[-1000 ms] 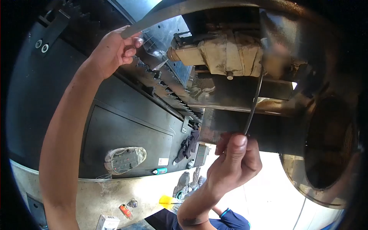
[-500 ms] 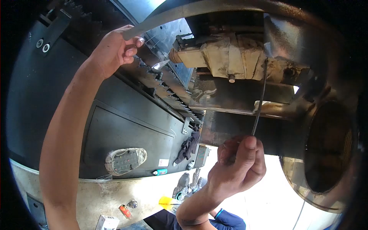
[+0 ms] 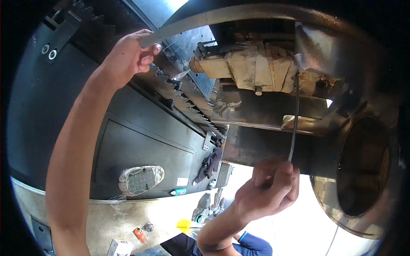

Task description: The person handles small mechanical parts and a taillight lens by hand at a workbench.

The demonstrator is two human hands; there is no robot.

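Note:
My left hand point(image 3: 128, 57) is at the upper left with its fingers curled at the near end of a curved grey metal rim point(image 3: 205, 19). Lower right of centre, my right hand point(image 3: 271, 187) is closed around the lower end of a thin metal rod point(image 3: 295, 128). The rod rises almost straight up, and its upper end meets the underside of a dirty cream-coloured machine unit point(image 3: 256, 66) beside a shiny metal plate point(image 3: 318, 47). What the rod's tip touches is hidden.
A large round opening point(image 3: 363, 166) stands at the right. Toothed metal strips point(image 3: 183, 94) run along a dark panel point(image 3: 141, 128) at left. Below lie a plastic-wrapped control box point(image 3: 141, 180), a blue-green bottle point(image 3: 178, 192), an orange item point(image 3: 139, 235) and a white box point(image 3: 119, 247).
My right hand has moved slightly down, and the rod's lower end has swung right, so it stands more upright. My left hand stays at the rim.

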